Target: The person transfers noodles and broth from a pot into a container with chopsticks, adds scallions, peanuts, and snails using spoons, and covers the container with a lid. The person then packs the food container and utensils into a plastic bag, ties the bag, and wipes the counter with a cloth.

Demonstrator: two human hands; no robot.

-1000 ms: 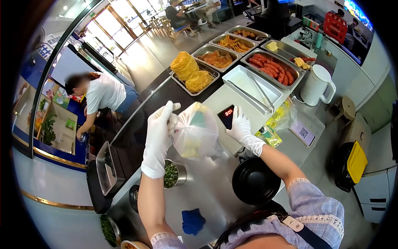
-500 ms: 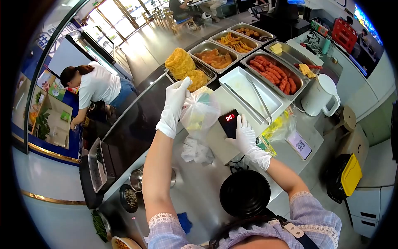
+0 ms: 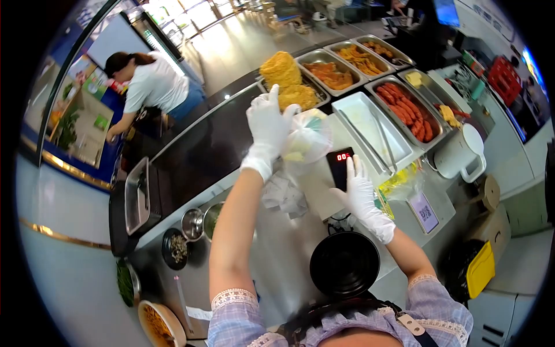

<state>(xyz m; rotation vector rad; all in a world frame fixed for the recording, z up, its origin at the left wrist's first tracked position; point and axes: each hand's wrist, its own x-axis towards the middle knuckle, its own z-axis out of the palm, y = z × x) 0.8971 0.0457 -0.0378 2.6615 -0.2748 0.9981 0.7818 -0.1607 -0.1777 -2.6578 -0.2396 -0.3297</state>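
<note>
My left hand [image 3: 267,127], in a white glove, is raised with its fingers apart. Right beside it is a knotted clear plastic bag [image 3: 310,137] with pale and green contents; whether the fingers touch it is hard to tell. Fried golden pieces [image 3: 281,70] lie in a tray just beyond the fingertips. My right hand [image 3: 363,199], also gloved, has its fingers stretched out at the edge of a small black device [image 3: 340,168] with red digits. Crumpled white plastic [image 3: 284,195] sits on the steel counter below the bag.
Metal trays of sausages [image 3: 404,110] and fried food stand behind a white tray [image 3: 370,130] with tongs. A white kettle [image 3: 461,151] is at the right. Nearer are a black bowl [image 3: 344,264] and small metal bowls [image 3: 192,224]. A person [image 3: 153,87] bends at the left.
The view has shifted, so the counter items sit elsewhere in the frame. My left hand has gone from a pinch at the bag's top to spread fingers. My right hand stays by the device.
</note>
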